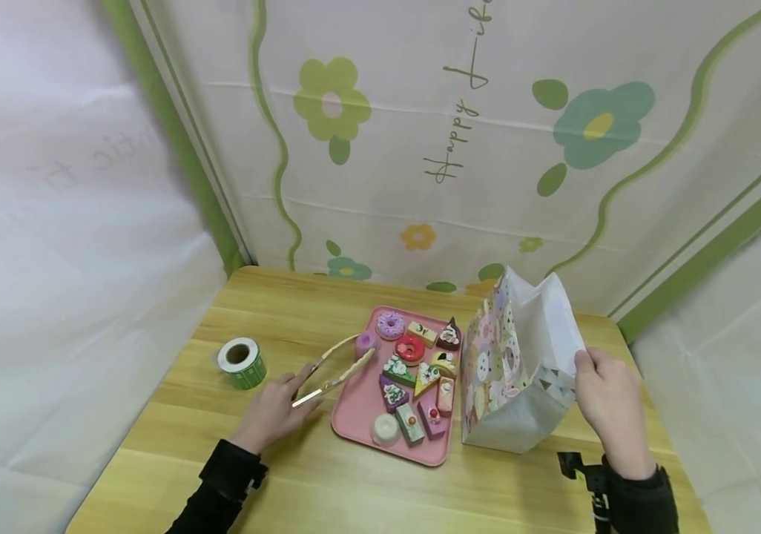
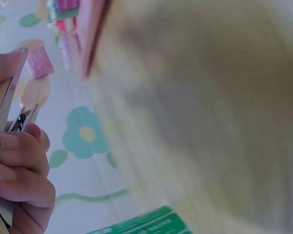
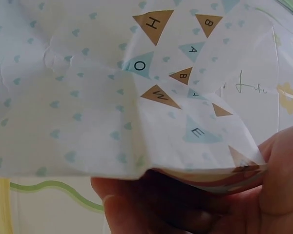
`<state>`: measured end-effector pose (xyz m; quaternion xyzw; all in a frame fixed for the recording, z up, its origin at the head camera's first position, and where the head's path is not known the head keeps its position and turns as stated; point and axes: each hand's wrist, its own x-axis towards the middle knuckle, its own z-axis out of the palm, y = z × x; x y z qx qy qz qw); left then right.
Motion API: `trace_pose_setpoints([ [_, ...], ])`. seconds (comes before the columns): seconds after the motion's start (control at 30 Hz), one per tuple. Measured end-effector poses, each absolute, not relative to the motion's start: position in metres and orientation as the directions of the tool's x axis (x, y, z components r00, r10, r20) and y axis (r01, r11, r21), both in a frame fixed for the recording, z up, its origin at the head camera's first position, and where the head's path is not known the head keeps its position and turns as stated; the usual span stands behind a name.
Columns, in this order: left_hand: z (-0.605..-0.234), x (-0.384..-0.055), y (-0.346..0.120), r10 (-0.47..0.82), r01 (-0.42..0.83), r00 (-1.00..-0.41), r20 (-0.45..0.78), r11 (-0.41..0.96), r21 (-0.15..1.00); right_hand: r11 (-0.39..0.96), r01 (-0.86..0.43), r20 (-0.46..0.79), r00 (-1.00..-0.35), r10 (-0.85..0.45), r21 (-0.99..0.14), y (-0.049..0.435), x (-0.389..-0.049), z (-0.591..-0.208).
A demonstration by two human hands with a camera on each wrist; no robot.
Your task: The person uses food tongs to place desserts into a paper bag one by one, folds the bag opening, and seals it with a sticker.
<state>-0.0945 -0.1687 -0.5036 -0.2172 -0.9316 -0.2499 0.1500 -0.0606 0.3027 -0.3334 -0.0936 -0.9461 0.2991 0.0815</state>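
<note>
My left hand (image 1: pixel 274 411) grips metal tongs (image 1: pixel 351 368) with pale tips, at the left side of a pink tray (image 1: pixel 357 411). Between the tips is a small purple toy cake (image 1: pixel 366 343), close over the tray's left edge; the left wrist view shows this sugary-looking purple piece (image 2: pixel 40 62) held in them. My right hand (image 1: pixel 610 397) pinches the top edge of a patterned paper bag (image 1: pixel 487 363), which stands with its mouth spread right of the tray. In the right wrist view, thumb and fingers hold the bag's rim (image 3: pixel 210 171).
On the tray are a purple donut (image 1: pixel 390 325), a red donut (image 1: pixel 410 348), a round white cake (image 1: pixel 385 429) and several cake slices. A roll of green labels (image 1: pixel 242 363) stands at the left on the wooden table (image 1: pixel 300 482). A printed curtain (image 1: pixel 380 185) hangs behind.
</note>
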Motion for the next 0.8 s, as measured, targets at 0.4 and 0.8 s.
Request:
trace_pose_setpoints([
  [0.4,-0.453,-0.079,-0.127,0.181,0.470,-0.831,0.526,0.735,0.489,0.800,0.140,0.118,-0.960,0.254,-0.583,0.293,-0.060,-0.332],
  [0.8,-0.416,-0.061,-0.087,0.136,0.544,-0.761,0.634,0.667,0.509,0.835,0.144,0.152,-0.953,0.261,-0.531,0.282,-0.062,-0.329],
])
